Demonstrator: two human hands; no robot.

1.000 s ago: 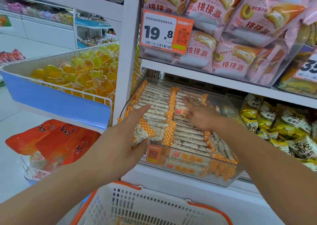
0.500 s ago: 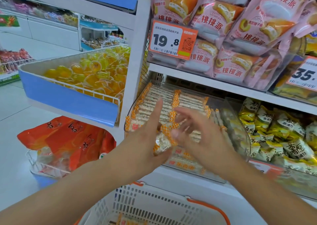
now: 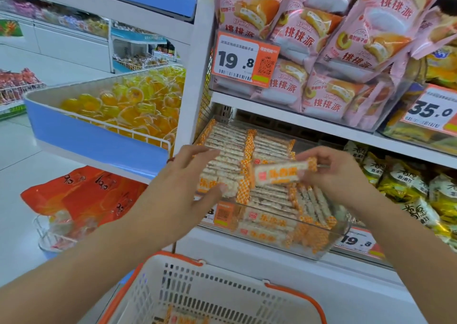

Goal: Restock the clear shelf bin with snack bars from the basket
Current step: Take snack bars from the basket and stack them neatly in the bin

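holding one snack bar (image 3: 282, 174) level above the rows already packed, the right hand (image 3: 338, 173) is pinching its right end between curled fingers and thumb, the label side facing up. the bar is hanging over the middle of the clear shelf bin (image 3: 291, 243), which is sitting on the lower shelf and is lying nearly full, with stacked bars (image 3: 230, 155) running in two columns from far to near and a few more standing on edge along its right side. the left hand (image 3: 183, 182) is reaching in from the near left with its fingers spread apart and mostly straight; its fingertips are lying on or just over the left column of bars, and whether they are actually pressing down is hard to tell. nothing is being gripped in that hand. the basket (image 3: 294, 292), white with an orange rim, is sitting near the bottom of the view just below the bin, and a few orange-and-white wrappers are showing at its bottom. an orange price tag (image 3: 244, 60) reading 19.8 is hanging on the shelf above, in front of pink cake packs (image 3: 329, 51). yellow-green snack bags (image 3: 405, 182) are filling the bin to the right. yellow jelly cups (image 3: 128, 106) are lying in a blue tray to the far left.
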